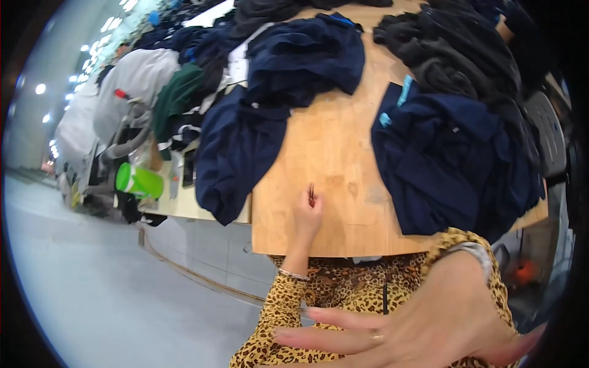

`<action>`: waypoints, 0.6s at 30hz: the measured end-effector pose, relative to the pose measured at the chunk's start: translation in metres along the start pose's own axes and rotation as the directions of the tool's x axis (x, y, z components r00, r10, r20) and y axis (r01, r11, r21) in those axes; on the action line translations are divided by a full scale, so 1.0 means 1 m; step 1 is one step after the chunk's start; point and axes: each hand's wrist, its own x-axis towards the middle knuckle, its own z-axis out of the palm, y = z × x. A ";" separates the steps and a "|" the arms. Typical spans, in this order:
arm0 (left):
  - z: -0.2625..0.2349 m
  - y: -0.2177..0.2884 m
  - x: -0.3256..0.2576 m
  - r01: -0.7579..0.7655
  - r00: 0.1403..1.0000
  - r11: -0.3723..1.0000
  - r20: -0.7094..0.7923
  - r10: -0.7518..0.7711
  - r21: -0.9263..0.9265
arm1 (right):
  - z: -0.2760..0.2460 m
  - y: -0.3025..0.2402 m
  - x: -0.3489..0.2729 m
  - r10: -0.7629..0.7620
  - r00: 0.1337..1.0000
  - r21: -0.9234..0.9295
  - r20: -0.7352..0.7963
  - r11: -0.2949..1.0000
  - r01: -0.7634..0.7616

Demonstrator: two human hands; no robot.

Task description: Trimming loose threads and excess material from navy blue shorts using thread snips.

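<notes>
With the left hand as the centre of the clock and twelve pointing away from the person, the left hand [306, 214] is over the near part of a pale wooden tabletop [336, 147], its fingers curled tight around a slim, pointed, dark-red tool [311, 195] that aims toward twelve; the tool is too small to identify further, and I cannot tell whether the fist touches the wood. At four to five o'clock, close to the camera and off the near edge, the right hand [417, 325] is spread, fingers parted and pointing toward nine, a ring [377, 336] on one of them. Both arms wear leopard-print sleeves [283, 300]. At two to three o'clock lies a crumpled navy garment [457, 162], with a turquoise strip [404, 91] at its far corner. A second navy garment [236, 162] drapes over the table's edge at ten, just beside a bunched navy garment [304, 58] at twelve. Black garments [451, 52] are heaped at one to two. A bright green plastic container [144, 181] lies tilted at nine, white cloth [132, 80] beyond it at ten.
</notes>
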 end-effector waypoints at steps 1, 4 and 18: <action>-0.003 0.006 0.005 0.008 1.000 1.000 0.024 -0.008 -0.018 | 0.002 0.001 0.006 0.019 1.000 0.003 -0.025 1.000 -0.019; -0.003 0.007 0.020 -0.293 0.954 0.878 0.049 0.297 0.379 | 0.002 0.008 0.012 0.028 0.999 -0.068 -0.024 0.997 -0.029; -0.166 0.020 0.084 -0.386 0.668 0.760 -0.410 0.621 0.523 | -0.005 0.222 -0.068 -0.114 0.414 -0.401 -0.903 0.572 -0.716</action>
